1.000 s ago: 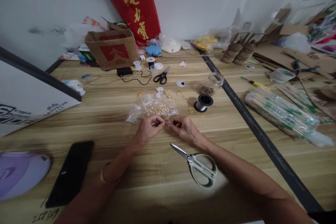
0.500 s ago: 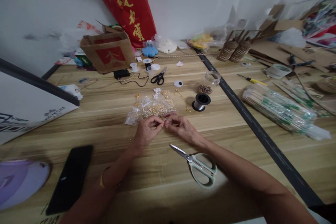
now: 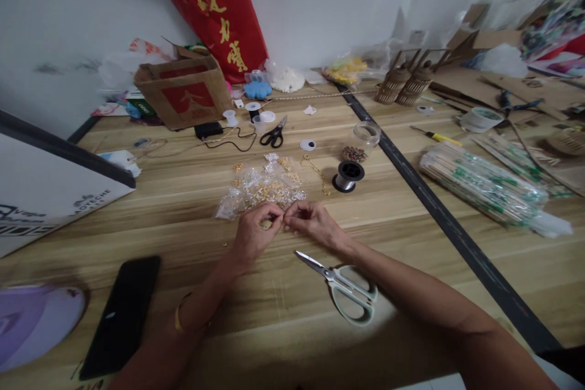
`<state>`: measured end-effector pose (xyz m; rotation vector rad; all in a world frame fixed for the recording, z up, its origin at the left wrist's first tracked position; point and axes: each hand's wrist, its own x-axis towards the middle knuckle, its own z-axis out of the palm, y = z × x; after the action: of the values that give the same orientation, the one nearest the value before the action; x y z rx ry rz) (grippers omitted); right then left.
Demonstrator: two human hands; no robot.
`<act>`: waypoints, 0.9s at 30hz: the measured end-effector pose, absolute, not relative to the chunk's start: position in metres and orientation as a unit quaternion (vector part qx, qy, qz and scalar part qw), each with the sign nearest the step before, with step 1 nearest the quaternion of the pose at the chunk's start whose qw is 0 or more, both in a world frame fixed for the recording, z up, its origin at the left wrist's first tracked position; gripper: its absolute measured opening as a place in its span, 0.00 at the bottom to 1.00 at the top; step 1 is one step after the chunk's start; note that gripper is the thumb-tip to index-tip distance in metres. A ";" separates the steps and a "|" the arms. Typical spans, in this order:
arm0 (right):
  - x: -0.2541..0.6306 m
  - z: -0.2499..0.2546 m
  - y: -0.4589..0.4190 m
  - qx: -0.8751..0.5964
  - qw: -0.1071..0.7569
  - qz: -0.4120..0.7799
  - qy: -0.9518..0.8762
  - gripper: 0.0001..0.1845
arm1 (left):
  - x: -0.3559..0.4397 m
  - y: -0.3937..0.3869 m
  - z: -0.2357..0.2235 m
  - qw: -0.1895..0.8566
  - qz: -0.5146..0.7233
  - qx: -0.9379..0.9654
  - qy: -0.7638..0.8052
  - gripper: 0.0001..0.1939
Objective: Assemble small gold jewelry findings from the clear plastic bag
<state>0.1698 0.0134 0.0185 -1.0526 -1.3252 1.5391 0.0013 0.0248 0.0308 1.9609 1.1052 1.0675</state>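
Left hand point(image 3: 256, 231): grip was pinched closed; whether anything was held could not be told.
Packets point(image 3: 253, 183): gold and silver pieces were heaped with them on the table point(image 3: 237, 317), just beyond both hands.
Right hand point(image 3: 317, 225): grip was also drawn closed beside the left's, its forefinger seemingly lowered since half a second earlier; fine work was judged continuing.
Scissors point(image 3: 329, 274): left lying near the right forearm.
Spool point(image 3: 346, 181): stood beyond.
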 end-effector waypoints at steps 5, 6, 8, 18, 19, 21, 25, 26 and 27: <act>0.171 0.019 0.012 -0.442 0.415 0.520 -0.602 0.06 | 0.001 0.025 0.030 0.341 0.400 0.735 0.428 0.03; 0.172 0.020 0.011 -0.446 0.416 0.491 -0.621 0.05 | 0.001 0.025 0.031 0.355 0.397 0.729 0.430 0.03; 0.173 0.022 0.011 -0.452 0.416 0.435 -0.659 0.05 | 0.001 0.025 0.032 0.381 0.392 0.716 0.435 0.03; 0.176 0.021 0.010 -0.439 0.405 0.336 -0.728 0.04 | 0.002 0.026 0.032 0.411 0.400 0.690 0.441 0.03; 0.176 0.021 0.010 -0.438 0.405 0.337 -0.728 0.04 | 0.002 0.026 0.032 0.417 0.399 0.686 0.443 0.03; 0.176 0.022 0.010 -0.436 0.408 0.341 -0.726 0.04 | 0.001 0.026 0.032 0.437 0.397 0.675 0.442 0.04; 0.176 0.023 0.009 -0.433 0.414 0.352 -0.719 0.03 | -0.001 0.030 0.033 0.489 0.388 0.648 0.435 0.06; 0.176 0.023 0.009 -0.433 0.414 0.353 -0.719 0.03 | -0.002 0.031 0.033 0.501 0.384 0.643 0.435 0.06; 0.176 0.023 0.009 -0.432 0.414 0.353 -0.719 0.03 | -0.002 0.032 0.034 0.512 0.380 0.637 0.434 0.06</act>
<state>0.1757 0.0091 0.0232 -1.0866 -1.8071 0.8872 -0.0022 0.0320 0.0340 1.5325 1.0439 0.9151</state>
